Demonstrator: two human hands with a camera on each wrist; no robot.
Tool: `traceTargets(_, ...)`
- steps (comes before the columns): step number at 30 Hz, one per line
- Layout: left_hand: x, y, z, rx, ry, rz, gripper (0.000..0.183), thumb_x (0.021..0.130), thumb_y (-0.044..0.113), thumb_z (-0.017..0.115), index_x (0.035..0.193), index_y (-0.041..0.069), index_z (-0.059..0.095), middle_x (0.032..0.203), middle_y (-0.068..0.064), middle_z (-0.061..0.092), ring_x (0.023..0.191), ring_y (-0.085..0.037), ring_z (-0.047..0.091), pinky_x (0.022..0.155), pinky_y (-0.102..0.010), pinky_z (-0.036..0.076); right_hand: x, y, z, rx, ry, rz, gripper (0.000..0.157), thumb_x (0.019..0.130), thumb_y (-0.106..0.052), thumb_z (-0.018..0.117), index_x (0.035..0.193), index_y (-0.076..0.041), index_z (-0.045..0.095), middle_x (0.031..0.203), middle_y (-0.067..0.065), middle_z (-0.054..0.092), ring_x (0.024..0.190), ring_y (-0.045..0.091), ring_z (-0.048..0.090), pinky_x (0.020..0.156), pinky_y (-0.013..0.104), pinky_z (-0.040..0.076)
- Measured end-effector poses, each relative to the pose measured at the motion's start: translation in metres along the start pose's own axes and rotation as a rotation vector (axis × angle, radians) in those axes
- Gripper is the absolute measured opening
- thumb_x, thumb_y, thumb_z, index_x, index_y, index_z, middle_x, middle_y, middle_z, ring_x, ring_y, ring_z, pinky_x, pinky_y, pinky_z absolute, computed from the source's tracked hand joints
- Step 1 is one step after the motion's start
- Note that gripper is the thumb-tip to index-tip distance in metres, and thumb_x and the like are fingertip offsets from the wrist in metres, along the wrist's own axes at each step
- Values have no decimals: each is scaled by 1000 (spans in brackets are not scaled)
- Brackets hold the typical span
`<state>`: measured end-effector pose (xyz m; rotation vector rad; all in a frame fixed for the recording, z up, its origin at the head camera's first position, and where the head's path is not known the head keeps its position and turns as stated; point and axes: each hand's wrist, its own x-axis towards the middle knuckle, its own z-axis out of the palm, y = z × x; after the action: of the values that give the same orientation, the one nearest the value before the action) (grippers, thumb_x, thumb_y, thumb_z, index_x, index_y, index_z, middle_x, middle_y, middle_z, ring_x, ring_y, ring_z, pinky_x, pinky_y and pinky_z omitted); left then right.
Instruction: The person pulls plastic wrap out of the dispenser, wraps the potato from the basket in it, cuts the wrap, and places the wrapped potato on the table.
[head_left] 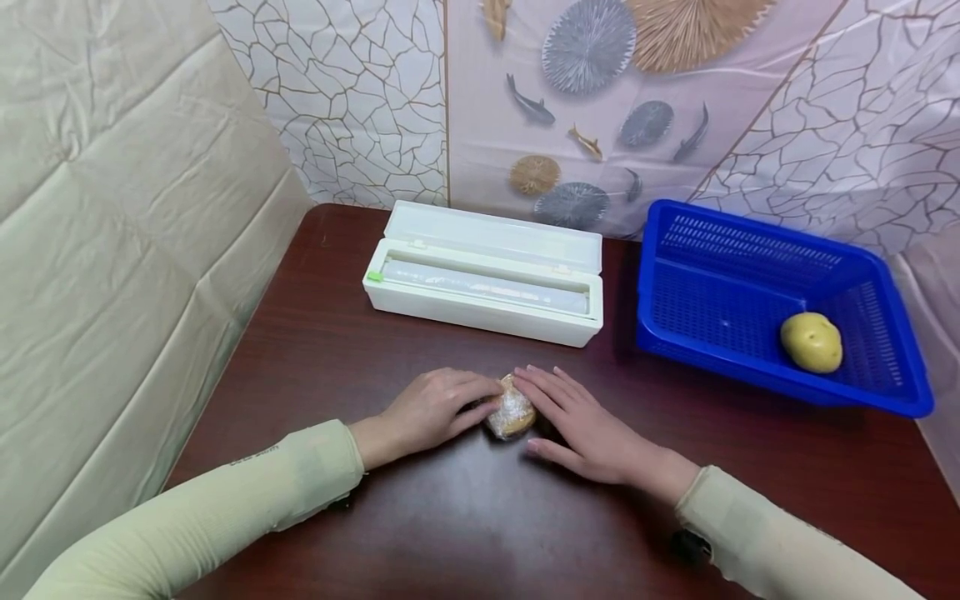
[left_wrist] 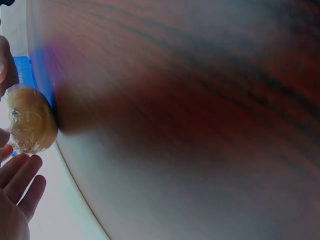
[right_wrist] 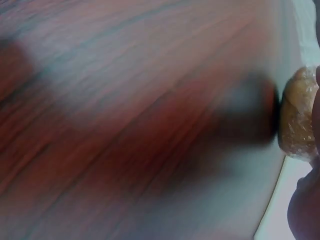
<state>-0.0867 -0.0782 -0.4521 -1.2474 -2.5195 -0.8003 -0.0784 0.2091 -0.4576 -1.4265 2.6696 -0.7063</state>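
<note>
A potato (head_left: 513,412) wrapped in crinkled clear plastic film rests on the dark wooden table, between the two hands. My left hand (head_left: 429,409) holds its left side with thumb and forefinger. On the other side, my right hand (head_left: 588,432) touches the film with nearly straight fingertips, its thumb lying apart and lower. In the left wrist view the wrapped potato (left_wrist: 35,120) shows bunched film on one face. The right wrist view catches only part of the potato (right_wrist: 296,117) at the edge, with fingers partly covering it.
Behind the hands stands a long white film dispenser box (head_left: 480,315), lid raised, with a roll of clear film (head_left: 483,283) inside. A blue plastic basket (head_left: 720,354) at the right holds a bare yellow potato (head_left: 812,342). Patterned cloth walls border the table.
</note>
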Motion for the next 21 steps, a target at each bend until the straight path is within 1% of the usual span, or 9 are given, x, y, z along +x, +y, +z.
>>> traceTargets(2, 1, -1, 0, -4, -3, 0, 24, 103, 22, 73, 123, 10, 78, 119, -5, 79, 107, -18, 76, 91, -39, 61, 2, 1, -2, 58, 23, 15, 81, 100, -27, 75, 166, -5, 34, 168, 19, 38, 154, 46, 35, 122, 70, 25)
traceTargets(4, 1, -2, -1, -1, -6, -1, 24, 102, 20, 73, 124, 10, 78, 121, -5, 79, 109, -18, 76, 92, -39, 60, 3, 2, -3, 81, 44, 20, 80, 98, -25, 78, 164, -5, 38, 166, 19, 42, 152, 45, 39, 121, 70, 27)
traceTargets(6, 1, -3, -2, 7, -10, -3, 26, 102, 18, 73, 126, 10, 77, 123, -6, 78, 111, -19, 76, 94, -40, 60, 5, 4, -3, 63, 55, 13, 82, 95, -25, 81, 163, -5, 40, 165, 18, 44, 151, 42, 42, 120, 70, 30)
traceTargets(10, 1, -5, -3, 24, -17, -8, 30, 101, 16, 72, 130, 9, 76, 129, -7, 76, 115, -21, 75, 95, -41, 60, 8, 7, -4, -13, 74, -13, 85, 91, -24, 86, 161, -4, 43, 163, 17, 48, 148, 36, 48, 118, 68, 34)
traceTargets(13, 0, -6, -3, 33, -19, -10, 33, 100, 16, 70, 132, 8, 75, 133, -8, 75, 117, -21, 74, 95, -41, 60, 10, 9, -5, -55, 90, -33, 86, 89, -24, 88, 160, -4, 45, 162, 19, 48, 146, 36, 50, 117, 66, 37)
traceTargets(17, -2, -6, -4, 53, -32, -23, 41, 97, 20, 68, 136, 7, 73, 136, -8, 73, 117, -23, 74, 95, -42, 60, 13, 9, -4, -76, 113, -45, 86, 87, -25, 90, 159, -5, 47, 160, 20, 48, 142, 37, 52, 114, 60, 43)
traceTargets(21, -3, -6, -4, 68, -57, -53, 46, 96, 23, 67, 139, 8, 71, 137, -8, 72, 117, -24, 74, 97, -42, 59, 17, 10, -4, -75, 122, -20, 79, 89, -27, 89, 156, -8, 51, 153, 14, 53, 136, 31, 55, 109, 54, 48)
